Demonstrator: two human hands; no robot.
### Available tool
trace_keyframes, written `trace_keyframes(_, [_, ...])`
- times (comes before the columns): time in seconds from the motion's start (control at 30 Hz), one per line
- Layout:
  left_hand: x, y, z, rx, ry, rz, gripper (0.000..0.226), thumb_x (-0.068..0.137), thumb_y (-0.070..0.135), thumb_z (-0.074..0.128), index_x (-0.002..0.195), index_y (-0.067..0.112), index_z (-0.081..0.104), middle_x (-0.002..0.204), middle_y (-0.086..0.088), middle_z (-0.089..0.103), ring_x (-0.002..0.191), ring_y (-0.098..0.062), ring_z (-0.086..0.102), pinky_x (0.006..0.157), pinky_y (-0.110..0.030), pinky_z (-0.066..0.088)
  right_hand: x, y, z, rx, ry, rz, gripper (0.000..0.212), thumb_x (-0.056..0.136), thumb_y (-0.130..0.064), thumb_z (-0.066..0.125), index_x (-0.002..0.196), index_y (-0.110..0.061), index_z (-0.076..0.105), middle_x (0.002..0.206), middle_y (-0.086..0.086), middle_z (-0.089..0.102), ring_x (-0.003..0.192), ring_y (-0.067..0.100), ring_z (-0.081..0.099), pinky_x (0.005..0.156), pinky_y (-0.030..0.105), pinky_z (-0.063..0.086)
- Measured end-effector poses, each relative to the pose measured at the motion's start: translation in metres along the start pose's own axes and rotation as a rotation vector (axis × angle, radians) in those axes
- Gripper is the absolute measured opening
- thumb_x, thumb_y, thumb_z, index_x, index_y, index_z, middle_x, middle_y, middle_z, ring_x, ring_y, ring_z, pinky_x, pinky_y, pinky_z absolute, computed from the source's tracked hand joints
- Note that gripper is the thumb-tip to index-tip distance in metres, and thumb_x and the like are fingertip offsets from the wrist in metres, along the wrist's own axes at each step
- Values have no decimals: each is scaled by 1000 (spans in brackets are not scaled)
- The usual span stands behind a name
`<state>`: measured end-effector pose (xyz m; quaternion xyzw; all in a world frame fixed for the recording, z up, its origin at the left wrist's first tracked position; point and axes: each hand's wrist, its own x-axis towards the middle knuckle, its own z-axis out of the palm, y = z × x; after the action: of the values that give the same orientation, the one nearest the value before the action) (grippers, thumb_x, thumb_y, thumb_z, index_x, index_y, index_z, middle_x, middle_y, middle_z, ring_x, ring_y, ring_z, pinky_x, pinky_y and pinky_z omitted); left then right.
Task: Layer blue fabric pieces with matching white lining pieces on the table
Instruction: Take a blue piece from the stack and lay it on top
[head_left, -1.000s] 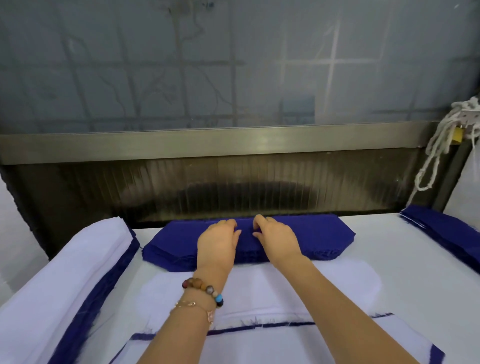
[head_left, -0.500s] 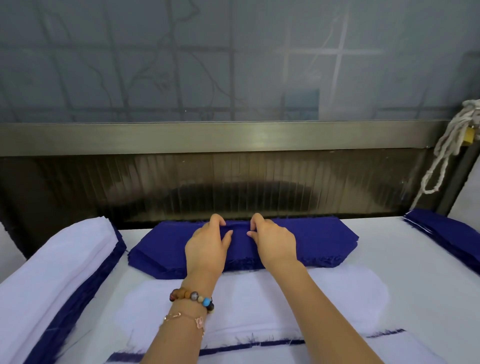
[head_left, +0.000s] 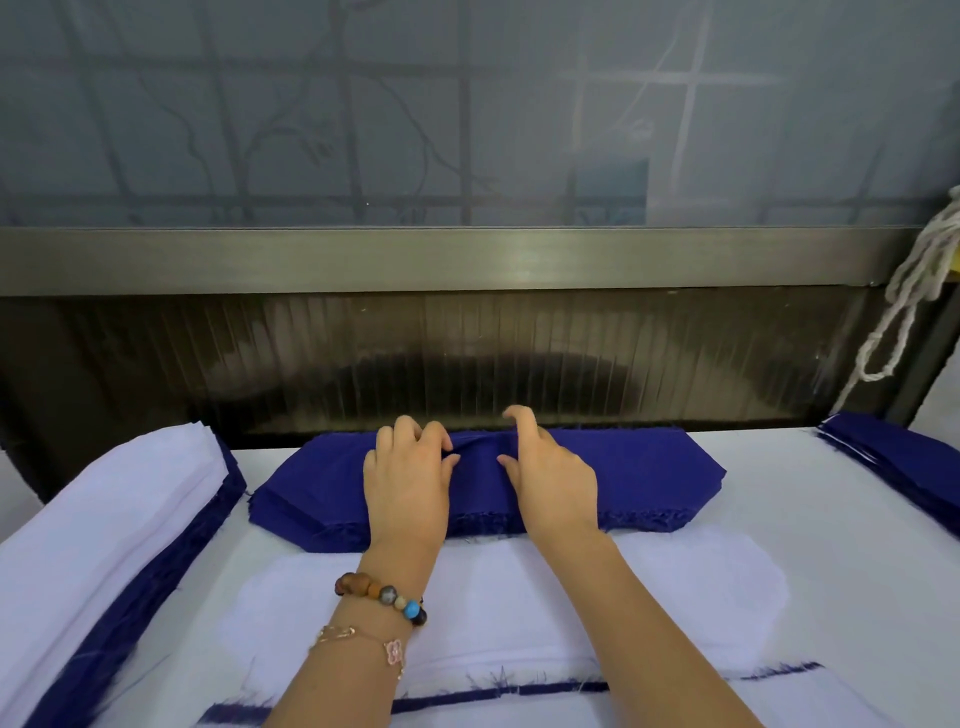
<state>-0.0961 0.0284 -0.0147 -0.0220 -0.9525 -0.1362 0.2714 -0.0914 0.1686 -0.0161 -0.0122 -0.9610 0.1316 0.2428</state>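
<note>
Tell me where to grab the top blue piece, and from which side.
Take the top piece at its middle, near the far long edge, reaching over from the near side. The stack lies flat with its edges flush, so one layer is hard to separate at the ends; between the left hand and right hand the cloth puckers into a raised fold, probably easiest to pinch.

Two hands are out, left hand (head_left: 408, 483) and right hand (head_left: 550, 478). Two bracelets, bead bracelet (head_left: 382, 595) and chain bracelet (head_left: 358, 642). Two blue stacks, middle stack (head_left: 649, 478) and right stack (head_left: 904, 462). One white stack (head_left: 104, 519). One rope (head_left: 904, 306).
</note>
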Motion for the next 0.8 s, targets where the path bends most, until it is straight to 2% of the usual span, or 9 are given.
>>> trace_keyframes(0.07, [0,2,0,63,29,5,15,96,37,52,109,29,54,109,5,47,100,-14,42,85,-29,39,-1,0,1,-10,-9,-37,44,99,-34,48,139,-31,31,107,-3,62,71,13,55,48,21,32])
trace_keyframes(0.13, [-1,3,0,112,54,5,14,95,36,52,107,29,54,110,5,48,103,-15,42,89,-33,37,0,0,1,-2,-12,-47,36,100,-34,46,134,-32,37,113,-4,61,77,14,58,53,22,38])
trace_keyframes(0.27, [0,2,-4,69,93,12,9,96,32,52,104,31,54,107,8,53,104,-13,46,97,-37,33,0,1,0,40,2,-44,24,99,-34,47,122,-29,42,108,-4,61,73,14,56,56,24,45])
trace_keyframes(0.37, [2,1,-9,-26,140,53,3,95,28,54,97,30,53,93,10,57,96,-13,53,104,-43,30,0,3,-2,86,16,-35,22,99,-34,48,119,-27,43,109,-4,61,77,14,59,61,24,50])
trace_keyframes(0.5, [3,-4,-14,-68,115,56,10,93,37,54,95,30,47,76,12,57,82,-13,57,108,-47,25,-2,7,-2,163,46,-22,16,98,-34,50,111,-25,49,106,-5,59,79,12,58,63,20,42])
trace_keyframes(0.6, [8,-17,-21,-42,22,38,20,87,46,62,98,34,51,87,14,61,95,-12,55,111,-49,17,-4,8,-2,245,91,13,12,95,-33,56,100,-22,56,102,-5,55,74,12,55,64,21,45])
trace_keyframes(0.7, [14,-36,-32,-35,-62,32,15,85,47,65,94,36,61,96,14,64,106,-14,53,113,-51,14,-3,9,-1,274,96,36,15,94,-36,57,98,-21,61,100,-6,53,73,12,54,66,22,48])
trace_keyframes(0.8, [18,-54,-43,-37,-92,-37,13,83,45,69,89,36,64,97,12,66,110,-17,53,112,-52,15,-2,9,1,273,86,56,18,93,-37,57,98,-21,64,98,-6,51,72,11,52,66,20,44])
